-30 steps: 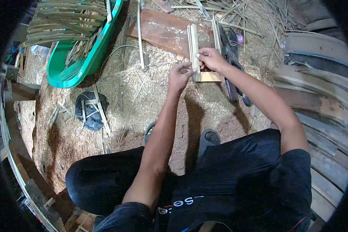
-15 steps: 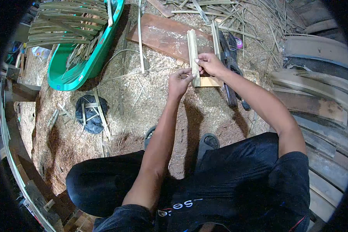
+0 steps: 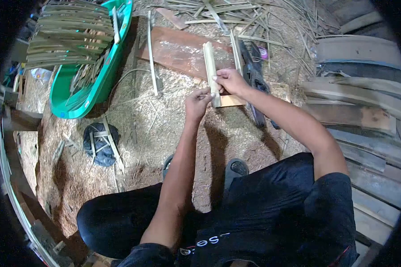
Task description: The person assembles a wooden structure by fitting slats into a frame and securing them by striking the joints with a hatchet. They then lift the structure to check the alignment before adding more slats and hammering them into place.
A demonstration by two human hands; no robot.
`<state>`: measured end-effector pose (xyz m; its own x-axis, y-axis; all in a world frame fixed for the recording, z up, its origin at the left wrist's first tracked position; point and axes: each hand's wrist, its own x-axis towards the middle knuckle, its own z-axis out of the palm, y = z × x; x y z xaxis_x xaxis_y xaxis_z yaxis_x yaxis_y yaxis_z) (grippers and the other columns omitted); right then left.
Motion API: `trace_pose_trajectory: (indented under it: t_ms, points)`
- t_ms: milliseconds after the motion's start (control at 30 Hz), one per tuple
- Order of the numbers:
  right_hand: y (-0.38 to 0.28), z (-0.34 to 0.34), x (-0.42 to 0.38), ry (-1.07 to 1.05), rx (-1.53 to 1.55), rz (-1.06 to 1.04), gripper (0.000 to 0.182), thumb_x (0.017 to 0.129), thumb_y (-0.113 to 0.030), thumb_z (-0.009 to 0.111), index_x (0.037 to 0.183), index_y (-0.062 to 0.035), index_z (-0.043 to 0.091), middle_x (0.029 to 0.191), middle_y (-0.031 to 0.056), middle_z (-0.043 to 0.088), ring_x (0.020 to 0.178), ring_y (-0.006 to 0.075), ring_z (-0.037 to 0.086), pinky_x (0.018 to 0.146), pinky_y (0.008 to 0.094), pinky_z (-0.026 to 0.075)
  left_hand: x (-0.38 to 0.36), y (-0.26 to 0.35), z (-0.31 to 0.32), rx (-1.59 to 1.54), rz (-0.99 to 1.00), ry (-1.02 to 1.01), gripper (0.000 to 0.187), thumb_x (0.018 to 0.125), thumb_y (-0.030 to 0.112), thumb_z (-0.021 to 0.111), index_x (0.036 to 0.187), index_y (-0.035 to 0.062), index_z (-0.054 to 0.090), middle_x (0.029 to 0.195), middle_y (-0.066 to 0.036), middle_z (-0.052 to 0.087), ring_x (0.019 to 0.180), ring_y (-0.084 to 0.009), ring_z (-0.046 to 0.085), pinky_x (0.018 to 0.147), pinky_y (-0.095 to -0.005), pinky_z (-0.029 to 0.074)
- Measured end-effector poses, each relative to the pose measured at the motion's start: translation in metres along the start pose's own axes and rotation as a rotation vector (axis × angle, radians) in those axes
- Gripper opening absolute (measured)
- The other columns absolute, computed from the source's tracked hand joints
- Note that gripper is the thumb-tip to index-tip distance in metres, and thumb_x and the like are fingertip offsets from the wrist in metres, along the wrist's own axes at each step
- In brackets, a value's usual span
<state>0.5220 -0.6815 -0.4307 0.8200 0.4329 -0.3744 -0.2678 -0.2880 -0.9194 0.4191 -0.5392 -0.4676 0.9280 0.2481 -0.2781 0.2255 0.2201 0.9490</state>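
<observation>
Both hands meet at the lower end of a pale bundle of wooden strips [image 3: 210,60], which stands out away from me. My right hand [image 3: 230,83] pinches the strips from the right side, thumb on top. At their lower left edge, the thumb and fingers of my left hand [image 3: 198,103] are pressed together around the end. Just beneath lies a light wood block [image 3: 232,100]. Beside it on the right is a dark wooden piece [image 3: 255,102] with another pale strip [image 3: 235,53] upright against it.
A green tub [image 3: 69,104] at the upper left holds many slats [image 3: 69,33]. A reddish board [image 3: 176,49] lies beyond my hands. Loose strips [image 3: 227,11] are scattered at the top. A black bag [image 3: 103,155] sits lower left, and planks [image 3: 361,91] line the right.
The view has shifted, so the surroundings appear slightly lower and further left. Both hands keep their grip on the strips, with little visible change between them.
</observation>
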Motion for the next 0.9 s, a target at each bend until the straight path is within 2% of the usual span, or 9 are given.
trace_pose_trajectory:
  t_ms: [167, 267, 400, 433, 533, 567, 667, 767, 900]
  points:
    - [0.0, 0.001, 0.002, -0.039, -0.007, -0.02, 0.017, 0.093, -0.012, 0.066, 0.102, 0.0023, 0.063, 0.072, 0.0001, 0.061, 0.059, 0.0068, 0.056, 0.053, 0.0224, 0.048, -0.001, 0.001, -0.002, 0.054, -0.007, 0.003, 0.028, 0.079, 0.005, 0.078, 0.103, -0.0051, 0.071, 0.086, -0.007, 0.071, 0.074, -0.0107, 0.063, 0.067, -0.0243, 0.051]
    - [0.0, -0.003, 0.0, -0.1, -0.006, -0.034, 0.018, 0.093, -0.01, 0.066, 0.105, 0.0029, 0.063, 0.073, 0.0, 0.061, 0.061, 0.0066, 0.057, 0.055, 0.0217, 0.047, -0.001, -0.001, -0.004, 0.034, 0.019, -0.031, 0.033, 0.08, 0.009, 0.077, 0.111, -0.0022, 0.069, 0.09, -0.009, 0.071, 0.071, -0.0119, 0.064, 0.057, -0.0238, 0.052]
    - [0.002, 0.0, -0.011, -0.1, -0.079, -0.012, 0.02, 0.093, -0.01, 0.064, 0.109, 0.003, 0.063, 0.083, 0.003, 0.066, 0.071, 0.0085, 0.06, 0.063, 0.0239, 0.049, -0.001, -0.001, -0.003, 0.063, 0.032, -0.01, 0.03, 0.081, 0.007, 0.076, 0.109, -0.0017, 0.07, 0.091, -0.009, 0.071, 0.074, -0.0115, 0.065, 0.058, -0.0232, 0.052]
    - [0.011, 0.0, -0.008, -0.117, -0.096, -0.079, 0.024, 0.094, -0.013, 0.064, 0.11, 0.0038, 0.062, 0.089, 0.0045, 0.067, 0.079, 0.0103, 0.062, 0.07, 0.0272, 0.051, -0.001, -0.003, -0.003, 0.041, 0.032, -0.012, 0.03, 0.081, 0.007, 0.076, 0.109, -0.0016, 0.07, 0.092, -0.009, 0.071, 0.075, -0.0114, 0.064, 0.059, -0.0231, 0.052]
    - [0.009, -0.001, -0.014, -0.041, -0.345, -0.305, 0.024, 0.091, -0.016, 0.066, 0.105, 0.004, 0.064, 0.085, 0.0119, 0.068, 0.075, 0.0209, 0.065, 0.073, 0.034, 0.052, 0.0, -0.008, -0.001, 0.002, 0.025, -0.002, 0.03, 0.082, 0.006, 0.075, 0.111, -0.0012, 0.07, 0.094, -0.008, 0.071, 0.077, -0.0108, 0.064, 0.062, -0.0227, 0.052]
    - [0.004, -0.011, -0.02, -0.011, -0.585, -0.387, 0.029, 0.091, -0.019, 0.064, 0.108, 0.0049, 0.061, 0.093, 0.0186, 0.066, 0.086, 0.031, 0.065, 0.082, 0.0417, 0.051, 0.001, -0.01, -0.001, 0.01, 0.019, 0.01, 0.031, 0.082, 0.006, 0.075, 0.111, -0.0011, 0.07, 0.094, -0.008, 0.071, 0.077, -0.0105, 0.064, 0.063, -0.0226, 0.052]
    - [-0.032, -0.027, -0.056, 0.23, -0.731, -0.568, 0.034, 0.091, -0.02, 0.061, 0.113, 0.0053, 0.055, 0.106, 0.023, 0.059, 0.101, 0.0396, 0.059, 0.091, 0.0473, 0.047, -0.006, -0.003, 0.003, -0.067, -0.019, 0.026, 0.032, 0.082, 0.006, 0.075, 0.113, -0.001, 0.069, 0.094, -0.008, 0.071, 0.078, -0.0116, 0.064, 0.068, -0.0232, 0.052]
    - [-0.016, -0.039, -0.074, 0.449, -0.841, -0.452, 0.04, 0.091, -0.022, 0.06, 0.118, 0.005, 0.048, 0.117, 0.0246, 0.051, 0.11, 0.041, 0.053, 0.096, 0.0483, 0.043, -0.005, -0.007, 0.005, -0.076, -0.036, 0.042, 0.032, 0.08, 0.006, 0.077, 0.109, -0.0022, 0.069, 0.093, -0.01, 0.071, 0.081, -0.0144, 0.065, 0.075, -0.0258, 0.052]
    - [-0.006, -0.024, -0.084, 0.426, -0.836, 0.066, 0.05, 0.09, -0.028, 0.063, 0.126, 0.0021, 0.045, 0.124, 0.0226, 0.047, 0.117, 0.0382, 0.051, 0.1, 0.0457, 0.041, -0.009, 0.012, 0.008, 0.019, -0.072, 0.043, 0.039, 0.078, 0.005, 0.077, 0.115, -0.0029, 0.064, 0.104, -0.012, 0.068, 0.088, -0.0169, 0.064, 0.08, -0.029, 0.052]
